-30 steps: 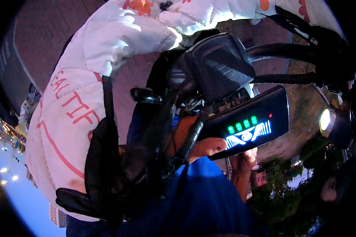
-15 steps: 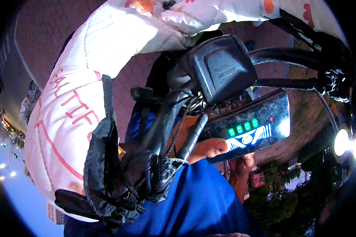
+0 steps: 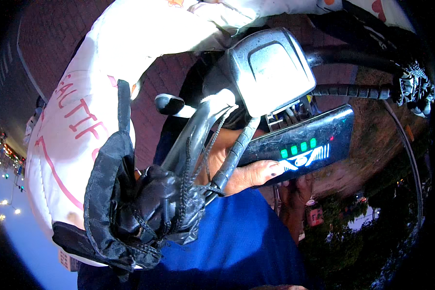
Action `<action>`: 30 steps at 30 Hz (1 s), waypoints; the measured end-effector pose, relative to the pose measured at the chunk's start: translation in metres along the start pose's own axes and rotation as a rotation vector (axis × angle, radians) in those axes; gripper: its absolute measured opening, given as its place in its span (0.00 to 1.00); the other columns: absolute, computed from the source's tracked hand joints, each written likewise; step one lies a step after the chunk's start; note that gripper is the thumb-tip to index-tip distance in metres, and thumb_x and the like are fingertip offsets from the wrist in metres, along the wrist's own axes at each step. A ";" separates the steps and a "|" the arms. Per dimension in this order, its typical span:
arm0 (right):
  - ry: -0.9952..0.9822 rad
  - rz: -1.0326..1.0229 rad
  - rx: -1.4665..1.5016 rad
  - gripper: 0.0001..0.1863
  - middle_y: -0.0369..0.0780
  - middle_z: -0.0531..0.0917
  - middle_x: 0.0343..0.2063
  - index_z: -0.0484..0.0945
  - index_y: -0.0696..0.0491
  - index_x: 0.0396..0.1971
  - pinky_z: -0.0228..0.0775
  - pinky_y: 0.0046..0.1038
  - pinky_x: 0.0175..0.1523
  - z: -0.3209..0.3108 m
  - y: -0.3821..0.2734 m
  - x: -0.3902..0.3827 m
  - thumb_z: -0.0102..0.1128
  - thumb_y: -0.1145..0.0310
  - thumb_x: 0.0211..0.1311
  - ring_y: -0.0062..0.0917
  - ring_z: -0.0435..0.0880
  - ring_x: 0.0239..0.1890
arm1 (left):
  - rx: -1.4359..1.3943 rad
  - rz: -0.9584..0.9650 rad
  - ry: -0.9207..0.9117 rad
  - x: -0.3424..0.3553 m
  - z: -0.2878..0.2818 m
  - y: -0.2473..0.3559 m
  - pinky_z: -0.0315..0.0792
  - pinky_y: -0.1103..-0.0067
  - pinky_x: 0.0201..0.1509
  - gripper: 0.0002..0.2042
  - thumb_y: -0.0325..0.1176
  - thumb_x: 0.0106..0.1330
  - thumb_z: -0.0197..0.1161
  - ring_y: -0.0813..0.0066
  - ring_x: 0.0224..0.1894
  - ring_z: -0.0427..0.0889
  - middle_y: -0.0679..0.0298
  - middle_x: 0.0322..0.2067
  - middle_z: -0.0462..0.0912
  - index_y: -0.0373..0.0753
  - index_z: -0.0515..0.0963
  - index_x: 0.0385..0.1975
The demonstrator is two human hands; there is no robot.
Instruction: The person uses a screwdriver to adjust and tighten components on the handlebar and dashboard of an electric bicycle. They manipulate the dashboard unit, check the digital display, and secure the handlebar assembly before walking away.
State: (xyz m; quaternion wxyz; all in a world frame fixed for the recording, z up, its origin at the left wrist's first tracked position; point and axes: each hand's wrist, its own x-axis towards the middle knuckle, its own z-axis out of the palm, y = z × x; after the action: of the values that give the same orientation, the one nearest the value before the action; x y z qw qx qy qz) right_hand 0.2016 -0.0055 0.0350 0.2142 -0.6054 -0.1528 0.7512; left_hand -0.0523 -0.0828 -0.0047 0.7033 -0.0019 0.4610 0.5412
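Below the boxy black plastic housing (image 3: 273, 67), a glossy black oblong panel (image 3: 299, 147) is slanting up rightward; the nearer left hand (image 3: 244, 178) is gripping it, thumb over; the right hand (image 3: 298, 191) is sitting lower, grip unclear.

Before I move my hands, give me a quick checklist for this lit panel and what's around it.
1. Left hand on the panel: ok, thumb lying over the face near its lower edge.
2. Panel lights: ok, green bars, a white pattern and a red dot glow.
3. Right hand gripping: cannot tell, partly hidden behind the panel and in shadow.
4. Gap between panel and box covered: not ok, inner parts show there.
5. Wire joints secure: cannot tell, too small and dark.
6. Left hand clear of cables: not ok, a wrapped cable crosses in front.
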 end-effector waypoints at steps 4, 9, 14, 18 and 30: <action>-0.124 -0.002 0.078 0.26 0.46 0.81 0.45 0.68 0.60 0.63 0.77 0.31 0.30 -0.003 0.010 0.007 0.62 0.70 0.67 0.30 0.82 0.31 | -0.003 -0.004 -0.010 -0.002 -0.003 0.003 0.72 0.76 0.56 0.25 0.34 0.67 0.70 0.76 0.50 0.78 0.60 0.49 0.82 0.29 0.75 0.60; -0.176 -0.005 0.051 0.30 0.44 0.81 0.42 0.65 0.59 0.64 0.74 0.34 0.33 0.014 0.007 0.016 0.64 0.67 0.66 0.26 0.79 0.28 | 0.018 -0.008 -0.006 0.002 -0.008 0.003 0.72 0.75 0.58 0.25 0.33 0.67 0.70 0.75 0.51 0.79 0.59 0.51 0.83 0.28 0.74 0.61; -0.160 -0.056 -0.014 0.31 0.41 0.80 0.34 0.65 0.60 0.63 0.74 0.31 0.34 0.019 0.014 0.017 0.66 0.61 0.68 0.24 0.79 0.29 | 0.037 -0.010 -0.008 0.007 -0.009 0.004 0.72 0.75 0.59 0.26 0.33 0.67 0.70 0.74 0.53 0.79 0.58 0.52 0.83 0.28 0.74 0.62; -0.125 -0.067 -0.039 0.32 0.42 0.81 0.36 0.65 0.62 0.63 0.74 0.31 0.35 0.018 0.015 0.012 0.67 0.60 0.68 0.24 0.79 0.29 | 0.040 -0.007 -0.006 0.010 -0.010 0.006 0.72 0.74 0.61 0.26 0.33 0.67 0.70 0.73 0.54 0.79 0.57 0.53 0.83 0.28 0.74 0.62; -0.174 -0.025 -0.010 0.33 0.47 0.79 0.41 0.64 0.62 0.65 0.73 0.33 0.38 0.012 0.011 0.010 0.65 0.60 0.69 0.26 0.77 0.31 | 0.091 -0.011 -0.006 0.012 -0.002 0.030 0.72 0.73 0.64 0.28 0.33 0.66 0.69 0.72 0.56 0.80 0.56 0.56 0.83 0.28 0.73 0.64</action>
State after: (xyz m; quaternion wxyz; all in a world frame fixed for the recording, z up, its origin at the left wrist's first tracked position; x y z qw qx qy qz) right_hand 0.1867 -0.0099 0.0238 0.2067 -0.5368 -0.1821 0.7975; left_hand -0.0763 -0.0618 0.0010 0.7070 0.0291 0.4828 0.5159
